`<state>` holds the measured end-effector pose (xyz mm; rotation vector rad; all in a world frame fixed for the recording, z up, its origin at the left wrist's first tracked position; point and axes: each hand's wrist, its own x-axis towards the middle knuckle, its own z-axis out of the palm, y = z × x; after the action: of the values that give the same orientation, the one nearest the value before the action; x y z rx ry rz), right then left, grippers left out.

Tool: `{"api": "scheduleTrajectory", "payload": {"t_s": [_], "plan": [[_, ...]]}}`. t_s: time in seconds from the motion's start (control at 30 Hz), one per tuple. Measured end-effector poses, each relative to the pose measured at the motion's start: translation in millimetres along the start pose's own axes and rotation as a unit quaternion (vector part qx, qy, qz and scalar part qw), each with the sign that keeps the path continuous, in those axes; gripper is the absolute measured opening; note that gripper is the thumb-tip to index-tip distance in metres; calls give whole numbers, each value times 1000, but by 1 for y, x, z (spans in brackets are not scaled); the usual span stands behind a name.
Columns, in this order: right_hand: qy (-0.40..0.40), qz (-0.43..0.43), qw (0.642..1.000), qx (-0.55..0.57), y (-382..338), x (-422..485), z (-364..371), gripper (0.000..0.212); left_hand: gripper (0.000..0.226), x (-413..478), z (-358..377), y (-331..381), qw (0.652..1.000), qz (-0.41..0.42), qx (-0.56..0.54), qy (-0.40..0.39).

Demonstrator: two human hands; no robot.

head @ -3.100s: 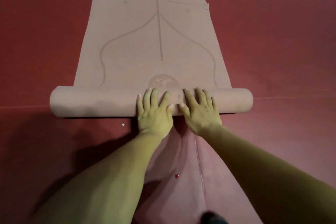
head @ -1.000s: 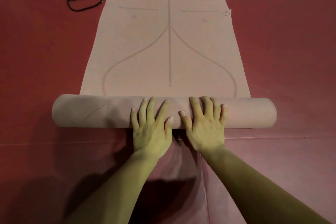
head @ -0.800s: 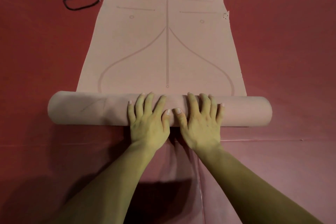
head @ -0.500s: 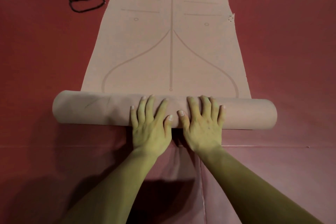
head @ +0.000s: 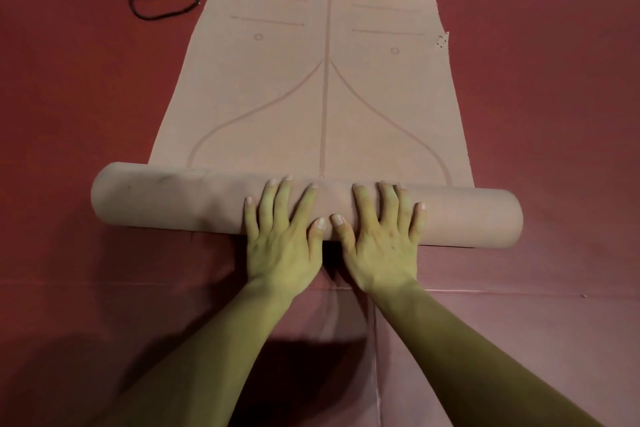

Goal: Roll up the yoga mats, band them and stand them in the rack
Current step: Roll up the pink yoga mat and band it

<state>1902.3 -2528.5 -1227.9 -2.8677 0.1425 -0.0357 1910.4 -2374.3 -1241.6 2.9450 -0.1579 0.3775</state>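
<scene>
A pinkish-tan yoga mat (head: 322, 87) with printed guide lines lies on the red floor, its near part wound into a thick roll (head: 166, 199) that runs left to right. My left hand (head: 282, 236) and my right hand (head: 381, 236) press side by side on the middle of the roll, fingers straight and spread over its top. The unrolled part stretches away from me to its far edge at the top of the view. A black band (head: 162, 3) lies in a loop on the floor to the left of the far end.
Red floor mats (head: 554, 114) cover the ground on all sides, with seams (head: 519, 291) running just behind the roll and between my forearms. A chipped spot (head: 442, 42) marks the mat's right edge. No rack is in view.
The roll has moved further along the mat and grown thicker, covering the round logo. Both hands have stayed pressed flat on its middle.
</scene>
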Motion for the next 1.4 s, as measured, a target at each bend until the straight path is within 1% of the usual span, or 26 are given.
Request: {"api": "scheduleTrajectory", "payload": {"t_s": [0.2, 0.37, 0.47, 0.67, 0.83, 0.93, 1.1, 1.27, 1.4], "plan": [[-16, 3, 1000, 0, 0, 9, -13, 61, 53, 29, -1, 3, 1000, -9, 2, -22], [-21, 2, 1000, 3, 3, 14, -7, 62, 52, 19, 1, 8, 999, -33, -17, 20], [-29, -3, 1000, 0, 3, 18, -7, 60, 53, 12, 7, 8, 999, -42, -18, 25], [-2, -12, 1000, 14, 1, 25, -11, 61, 50, 31, 11, 7, 999, -46, -13, 13], [1, -21, 1000, 18, 6, 33, -4, 58, 50, 41, 10, 11, 998, -53, -16, 20], [9, -18, 1000, 13, 6, 40, -3, 59, 53, 34, 14, 13, 999, -36, -19, 32], [12, -20, 1000, 2, 4, 55, -6, 59, 54, 51, 20, 13, 999, -40, -11, 24], [48, -23, 999, 3, 7, 58, -1, 53, 52, 65, 20, 17, 999, -42, -5, 16], [62, -26, 998, -13, 9, 63, 2, 53, 55, 65, 18, 17, 999, -40, 1, 14]]}}
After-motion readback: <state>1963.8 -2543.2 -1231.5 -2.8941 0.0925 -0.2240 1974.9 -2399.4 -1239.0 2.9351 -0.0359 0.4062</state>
